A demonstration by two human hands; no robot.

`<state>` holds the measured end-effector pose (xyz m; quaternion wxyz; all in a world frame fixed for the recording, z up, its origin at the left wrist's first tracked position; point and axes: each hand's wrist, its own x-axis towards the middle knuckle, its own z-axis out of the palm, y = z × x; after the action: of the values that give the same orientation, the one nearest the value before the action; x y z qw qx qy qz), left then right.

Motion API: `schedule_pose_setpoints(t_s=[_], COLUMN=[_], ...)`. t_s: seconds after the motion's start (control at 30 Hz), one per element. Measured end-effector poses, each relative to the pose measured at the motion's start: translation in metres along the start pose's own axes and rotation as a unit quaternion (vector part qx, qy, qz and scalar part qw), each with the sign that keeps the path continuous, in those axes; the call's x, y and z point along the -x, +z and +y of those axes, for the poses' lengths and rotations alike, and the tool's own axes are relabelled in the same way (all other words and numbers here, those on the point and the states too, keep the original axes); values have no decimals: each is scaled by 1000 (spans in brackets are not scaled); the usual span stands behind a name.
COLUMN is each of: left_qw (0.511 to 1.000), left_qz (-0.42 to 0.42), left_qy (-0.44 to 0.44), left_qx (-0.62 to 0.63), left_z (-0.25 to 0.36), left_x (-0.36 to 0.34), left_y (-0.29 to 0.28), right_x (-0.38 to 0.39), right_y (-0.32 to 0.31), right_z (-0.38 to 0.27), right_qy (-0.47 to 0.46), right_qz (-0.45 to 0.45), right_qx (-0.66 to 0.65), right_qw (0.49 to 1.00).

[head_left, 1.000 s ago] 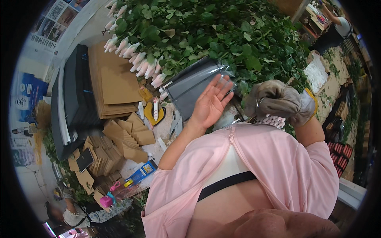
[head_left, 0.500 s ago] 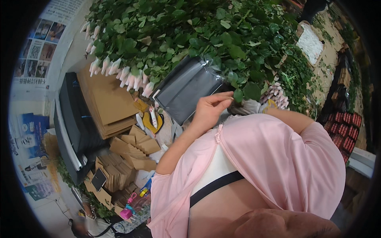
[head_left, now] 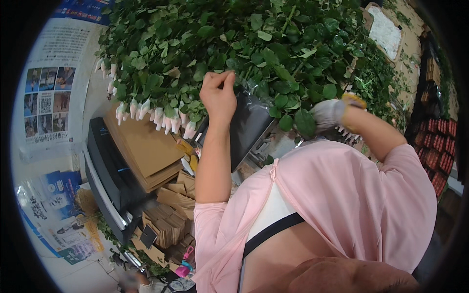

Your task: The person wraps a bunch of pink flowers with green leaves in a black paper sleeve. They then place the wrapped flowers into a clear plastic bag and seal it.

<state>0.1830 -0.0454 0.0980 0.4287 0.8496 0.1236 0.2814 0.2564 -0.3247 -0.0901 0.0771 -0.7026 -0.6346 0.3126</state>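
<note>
My bare left hand [head_left: 218, 95] is raised over a dark, box-like thing [head_left: 246, 122] with clear plastic film on it. Thumb and fingertips are pinched together against the leaves; what they hold, if anything, cannot be made out. My right hand [head_left: 330, 115] wears a grey glove with a yellow part at the wrist. It is beside large green leaves [head_left: 305, 123], which hide its fingers. A big heap of leafy flower stems [head_left: 224, 39] fills the far side, with buds in pale pink-white sleeves [head_left: 159, 117] along its left edge. More sleeved buds show below the right hand.
Flat cardboard sheets [head_left: 146, 146] lean at the left beside a black monitor-like case [head_left: 105, 163]. Folded cardboard pieces [head_left: 168, 222] are stacked nearer. A white-filled tray [head_left: 385, 31] lies far right, above red bundles [head_left: 435, 151]. Printed posters [head_left: 49, 93] cover the left wall.
My left hand has moved away and to the left, over the film-covered dark thing. My gloved right hand has come up and into fuller view. The view has shifted slightly.
</note>
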Motion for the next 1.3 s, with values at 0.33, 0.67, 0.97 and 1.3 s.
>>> schedule_pose_setpoints(t_s=[0.33, 0.67, 0.97, 1.3], left_qw=[957, 963, 769, 707], left_qz=[-80, -183, -585, -513], left_qy=[257, -16, -31, -15], left_qx=[-107, -197, -256, -486], left_z=[63, 3, -57, -37], left_x=[37, -49, -98, -108], left_y=[-21, -7, 57, 37], right_x=[-93, -125, 73, 35], right_y=[-231, -214, -189, -90], right_z=[-90, -29, -94, -117], right_qy=[-127, 56, 46, 37], right_qz=[330, 55, 389, 40], right_qx=[-4, 49, -153, -182], right_qw=[935, 996, 907, 982])
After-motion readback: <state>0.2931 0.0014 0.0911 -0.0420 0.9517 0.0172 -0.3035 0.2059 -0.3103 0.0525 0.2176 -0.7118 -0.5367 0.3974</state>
